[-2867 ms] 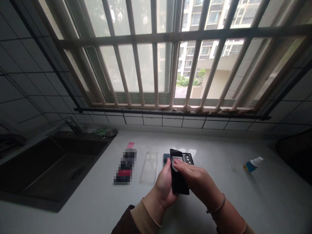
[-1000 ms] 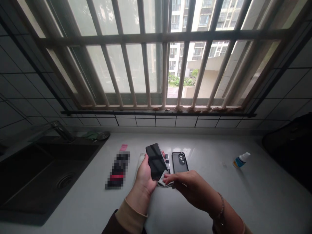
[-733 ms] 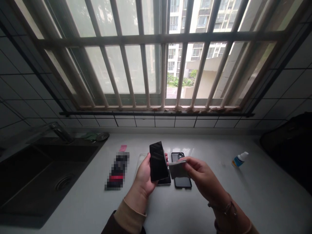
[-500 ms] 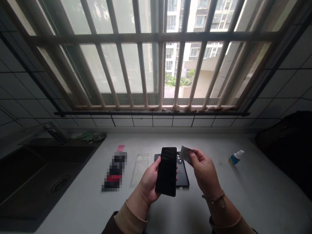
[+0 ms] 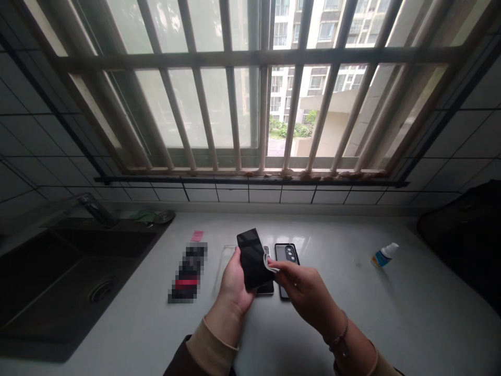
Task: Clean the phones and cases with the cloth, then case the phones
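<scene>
1. In the head view, the left hand [image 5: 235,284] is curled around a black smartphone [image 5: 252,259], holding it tilted above the worktop with its dark glass face toward the camera and fingertips showing at its right edge.
2. The right hand [image 5: 305,287] is almost closed, pinching a pale grey cloth [image 5: 272,266] between thumb and fingers. The cloth touches the smartphone's right edge.
3. Under the held smartphone, a second phone [image 5: 266,289] lies on the worktop [image 5: 309,334], mostly hidden. Just right of it lies a black phone case [image 5: 287,258] with a camera cutout, its lower end beneath the right hand.
4. Left of the hands lies a clear plastic phone case [image 5: 224,269], then a pixelated package [image 5: 187,266], too blurred to identify, with a pink slip [image 5: 197,236] beyond it.
5. Well to the right stands a small spray bottle [image 5: 384,256] with a white top and blue label.
6. At far left are a dark sink [image 5: 78,277] and a faucet [image 5: 97,209], with a green cloth [image 5: 141,215] and a round metal strainer [image 5: 164,216] at its far edge.
7. Beyond the worktop are a tiled wall [image 5: 47,130] and a barred window [image 5: 258,58].
</scene>
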The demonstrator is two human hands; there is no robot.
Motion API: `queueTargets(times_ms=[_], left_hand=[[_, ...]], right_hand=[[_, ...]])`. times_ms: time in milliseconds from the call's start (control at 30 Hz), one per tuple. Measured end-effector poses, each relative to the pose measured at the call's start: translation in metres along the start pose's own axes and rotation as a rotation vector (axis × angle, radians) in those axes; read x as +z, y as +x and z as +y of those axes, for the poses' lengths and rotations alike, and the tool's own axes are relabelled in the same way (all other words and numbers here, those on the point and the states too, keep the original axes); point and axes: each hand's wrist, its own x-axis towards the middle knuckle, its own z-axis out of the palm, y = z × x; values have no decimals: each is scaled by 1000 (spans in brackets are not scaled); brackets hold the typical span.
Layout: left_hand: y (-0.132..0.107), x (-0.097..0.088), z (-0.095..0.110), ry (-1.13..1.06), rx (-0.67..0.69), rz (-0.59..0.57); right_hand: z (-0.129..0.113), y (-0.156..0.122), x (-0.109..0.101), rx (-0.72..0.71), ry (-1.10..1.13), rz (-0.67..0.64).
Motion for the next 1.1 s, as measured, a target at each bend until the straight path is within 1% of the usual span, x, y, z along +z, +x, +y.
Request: queueTargets(times_ms=[100, 200, 267, 333, 400, 433, 500, 533, 600, 667, 733, 767, 833, 933, 1000, 1100], left_hand=[[-2, 2, 10, -51, 94, 10], [-5, 3, 17, -114, 144, 26], [-7, 3, 19, -135, 150, 33], [-8, 1, 19, -123, 148, 23], [-9, 0, 17, -83, 117, -7], [-9, 0, 15, -56, 83, -27], [-11, 0, 10, 16, 14, -80], [-11, 1, 6, 60, -14, -110], [-12, 1, -2, 138, -51, -167], [-13, 1, -11, 181, -72, -208], [-14, 1, -19, 204, -89, -250], [-15, 1, -22, 214, -101, -271], [-17, 2, -26, 234, -136, -308], [-18, 2, -29, 237, -144, -326], [-16, 1, -28, 215, -107, -297], [-7, -3, -25, 162, -31, -185]], right_hand=[[-3, 1, -1, 5, -4, -74], [-7, 2, -7, 38, 22, -145], [-10, 3, -12, 80, 118, -207], [-13, 3, -15, 144, 289, -237], [-13, 3, -15, 222, 471, -198], [-11, 3, -15, 257, 545, -147], [-6, 4, -13, 310, 630, 2], [-3, 5, -12, 324, 635, 87], [4, 6, -12, 329, 568, 252], [9, 6, -14, 311, 413, 369], [10, 6, -17, 274, 227, 429], [9, 5, -18, 251, 139, 440], [6, 5, -20, 197, -1, 417], [2, 5, -19, 92, -101, 333], [0, 5, -16, 14, -125, 268], [-3, 4, -12, -85, -123, 136]])
